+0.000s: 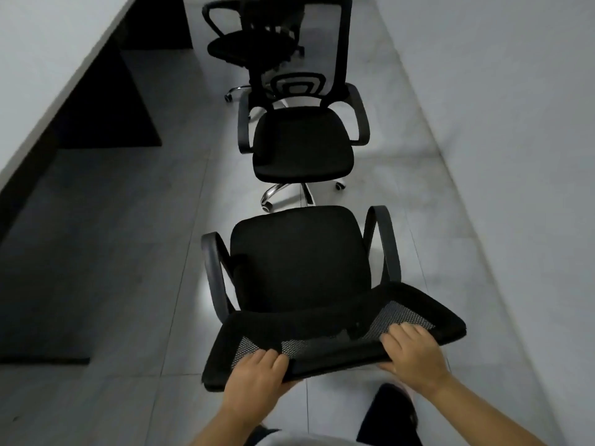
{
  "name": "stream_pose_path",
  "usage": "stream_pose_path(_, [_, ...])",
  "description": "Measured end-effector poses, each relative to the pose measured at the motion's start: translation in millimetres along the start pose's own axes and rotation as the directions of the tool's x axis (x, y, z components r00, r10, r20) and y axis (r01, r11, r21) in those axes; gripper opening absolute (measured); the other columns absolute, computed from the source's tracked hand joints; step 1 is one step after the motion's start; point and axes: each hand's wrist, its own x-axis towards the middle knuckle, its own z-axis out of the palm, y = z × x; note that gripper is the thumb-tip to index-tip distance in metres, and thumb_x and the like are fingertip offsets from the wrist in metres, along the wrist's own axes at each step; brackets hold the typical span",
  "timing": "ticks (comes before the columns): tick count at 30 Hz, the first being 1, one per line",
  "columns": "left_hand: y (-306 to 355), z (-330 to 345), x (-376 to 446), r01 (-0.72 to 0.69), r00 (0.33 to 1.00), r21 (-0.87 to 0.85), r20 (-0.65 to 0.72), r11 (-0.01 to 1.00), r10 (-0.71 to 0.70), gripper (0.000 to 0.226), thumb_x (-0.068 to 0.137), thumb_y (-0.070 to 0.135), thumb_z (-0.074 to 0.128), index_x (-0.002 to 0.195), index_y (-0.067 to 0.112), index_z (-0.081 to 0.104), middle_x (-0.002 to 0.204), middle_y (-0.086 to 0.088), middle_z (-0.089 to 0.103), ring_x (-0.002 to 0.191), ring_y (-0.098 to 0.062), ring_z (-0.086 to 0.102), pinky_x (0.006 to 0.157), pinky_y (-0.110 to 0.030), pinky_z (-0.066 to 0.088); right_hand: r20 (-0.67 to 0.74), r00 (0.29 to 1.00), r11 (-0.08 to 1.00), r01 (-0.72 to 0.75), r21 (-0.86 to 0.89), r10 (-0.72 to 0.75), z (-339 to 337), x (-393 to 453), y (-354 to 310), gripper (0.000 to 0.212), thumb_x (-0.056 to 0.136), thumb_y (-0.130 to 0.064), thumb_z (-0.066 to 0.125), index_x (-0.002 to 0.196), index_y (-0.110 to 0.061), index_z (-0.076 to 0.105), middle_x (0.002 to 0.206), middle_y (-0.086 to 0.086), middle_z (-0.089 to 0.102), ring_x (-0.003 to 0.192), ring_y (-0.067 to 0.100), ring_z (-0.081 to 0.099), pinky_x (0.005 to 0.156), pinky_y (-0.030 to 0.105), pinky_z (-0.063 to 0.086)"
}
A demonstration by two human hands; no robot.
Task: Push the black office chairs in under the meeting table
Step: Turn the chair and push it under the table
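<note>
A black office chair (299,262) with a mesh back stands right in front of me on the tiled floor. My left hand (257,373) grips the left part of its backrest top, and my right hand (410,352) grips the right part. A second black chair (302,140) stands just beyond it, its seat turned towards me. A third black chair (251,43) is farther off near the top. The white meeting table (48,69) runs along the left side, with dark panels beneath it. None of the three chairs is under the table.
A pale wall (515,123) runs along the right, leaving a narrow aisle of grey tiles. Chrome wheeled bases stick out under the chairs. My dark shoe (391,413) shows at the bottom, close behind the near chair.
</note>
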Motion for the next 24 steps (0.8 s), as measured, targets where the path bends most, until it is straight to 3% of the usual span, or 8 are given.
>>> stream_pose_path(4, [64.2, 16.4, 17.8, 0.171, 0.973, 0.008, -0.160, 0.985, -0.167, 0.062, 0.090, 0.055, 0.024, 0.057, 0.020, 0.063, 0.053, 0.007, 0.061, 0.046, -0.009, 0.058, 0.047, -0.016, 0.047, -0.058, 0.994, 0.993, 0.097, 0.075, -0.092, 10.0, -8.7, 62.3, 0.034, 0.070, -0.048, 0.051, 0.073, -0.017, 0.039, 0.055, 0.000, 0.054, 0.062, 0.016, 0.038, 0.059, 0.025, 0.024])
stream_pose_path(7, [102.8, 23.8, 38.1, 0.270, 0.937, 0.044, -0.241, 0.962, -0.252, 0.053, 0.087, 0.051, 0.034, 0.054, 0.019, 0.060, 0.050, 0.005, 0.056, 0.043, -0.012, 0.054, 0.051, -0.015, 0.035, -0.053, 0.988, 0.980, 0.151, 0.131, -0.145, 18.1, -10.0, 105.3, 0.037, 0.079, -0.052, 0.045, 0.071, -0.017, 0.036, 0.054, -0.001, 0.051, 0.060, 0.014, 0.035, 0.058, 0.025, 0.022])
stream_pose_path(9, [122.5, 29.3, 50.9, 0.322, 0.921, 0.078, -0.257, 0.943, -0.293, 0.058, 0.092, 0.050, 0.028, 0.054, 0.020, 0.060, 0.050, 0.006, 0.057, 0.043, -0.012, 0.054, 0.050, -0.016, 0.037, -0.044, 0.977, 0.965, 0.213, 0.152, -0.209, 21.5, -9.0, 131.6, 0.038, 0.070, -0.050, 0.055, 0.072, -0.017, 0.036, 0.054, 0.000, 0.052, 0.062, 0.015, 0.033, 0.058, 0.025, 0.021])
stream_pose_path(13, [157.9, 40.6, 82.7, 0.393, 0.908, 0.099, -0.201, 0.914, -0.369, 0.036, 0.075, 0.051, 0.043, 0.061, 0.021, 0.055, 0.052, 0.006, 0.058, 0.045, -0.011, 0.054, 0.048, -0.017, 0.041, -0.027, 0.956, 0.935, 0.292, 0.203, -0.293, 34.2, -2.8, 182.1, 0.060, 0.047, -0.047, 0.081, 0.076, -0.015, 0.039, 0.054, 0.001, 0.055, 0.052, 0.017, 0.048, 0.060, 0.026, 0.024])
stream_pose_path(16, [172.6, 51.3, 109.7, 0.434, 0.885, 0.084, -0.226, 0.897, -0.407, 0.040, 0.078, 0.050, 0.040, 0.058, 0.021, 0.058, 0.053, 0.006, 0.058, 0.045, -0.011, 0.055, 0.046, -0.014, 0.042, -0.106, 0.940, 0.916, 0.339, 0.216, -0.323, 47.3, 14.7, 216.1, 0.035, 0.073, -0.047, 0.055, 0.075, -0.016, 0.039, 0.053, 0.001, 0.055, 0.061, 0.016, 0.035, 0.059, 0.025, 0.025])
stream_pose_path(19, [188.2, 54.3, 146.7, 0.481, 0.856, 0.118, -0.278, 0.869, -0.436, 0.046, 0.083, 0.050, 0.036, 0.055, 0.020, 0.058, 0.052, 0.005, 0.056, 0.045, -0.012, 0.053, 0.049, -0.017, 0.039, -0.118, 0.924, 0.897, 0.383, 0.223, -0.365, 61.9, 33.5, 251.4, 0.034, 0.085, -0.048, 0.042, 0.074, -0.016, 0.039, 0.055, 0.002, 0.054, 0.060, 0.016, 0.035, 0.059, 0.025, 0.025])
stream_pose_path(22, [198.8, 54.1, 186.3, 0.529, 0.819, 0.120, -0.330, 0.840, -0.469, 0.038, 0.082, 0.055, 0.035, 0.066, 0.021, 0.044, 0.050, 0.004, 0.052, 0.043, -0.012, 0.050, 0.046, -0.019, 0.036, -0.025, 0.912, 0.882, 0.403, 0.243, -0.409, 67.5, 61.9, 285.5, 0.053, 0.056, -0.049, 0.074, 0.076, -0.016, 0.038, 0.056, 0.002, 0.056, 0.064, 0.015, 0.035, 0.059, 0.023, 0.026])
stream_pose_path(24, [201.5, 54.2, 204.0, 0.538, 0.811, 0.124, -0.347, 0.834, -0.471, 0.028, 0.079, 0.048, 0.038, 0.069, 0.022, 0.034, 0.048, 0.002, 0.052, 0.041, -0.012, 0.050, 0.041, -0.018, 0.037, 0.087, 0.898, 0.868, 0.387, 0.311, -0.432, 65.9, 78.4, 298.9, 0.069, 0.037, -0.049, 0.084, 0.074, -0.017, 0.036, 0.055, 0.000, 0.056, 0.056, 0.014, 0.045, 0.051, 0.020, 0.034])
